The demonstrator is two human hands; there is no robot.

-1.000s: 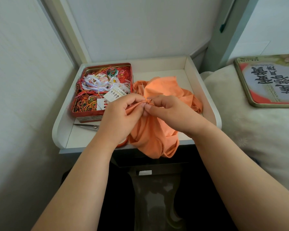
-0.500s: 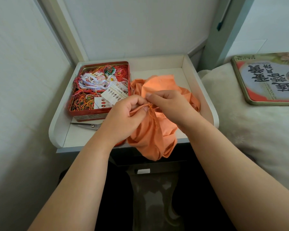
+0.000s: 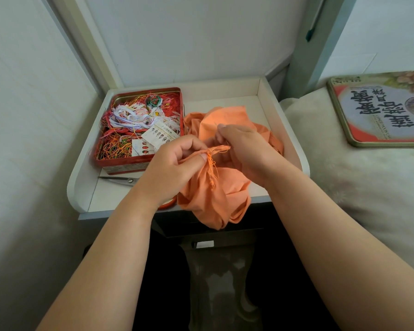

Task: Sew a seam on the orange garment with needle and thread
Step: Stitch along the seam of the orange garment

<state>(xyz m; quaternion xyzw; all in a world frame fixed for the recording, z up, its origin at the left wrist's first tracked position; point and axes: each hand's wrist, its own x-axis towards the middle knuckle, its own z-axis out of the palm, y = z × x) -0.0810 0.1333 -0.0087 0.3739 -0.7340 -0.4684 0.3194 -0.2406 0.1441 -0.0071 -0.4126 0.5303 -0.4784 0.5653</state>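
The orange garment (image 3: 215, 189) lies bunched on the white tray table (image 3: 294, 149) and hangs over its front edge. My left hand (image 3: 175, 168) pinches a folded edge of the cloth between thumb and fingers. A tangle of orange thread (image 3: 212, 164) hangs at that pinch. My right hand (image 3: 244, 146) is closed just to the right, fingers curled at the same edge. The needle is too small to make out.
A red tin (image 3: 141, 130) full of mixed coloured threads and needle cards sits at the tray's left. Scissors (image 3: 120, 179) lie in front of it. A printed tin lid (image 3: 380, 108) rests on the pale bedding at right. Walls close in at left and behind.
My right hand has pulled up and to the right from the pinch point, exposing the seam edge and thread loops. The left hand keeps its grip on the fabric.
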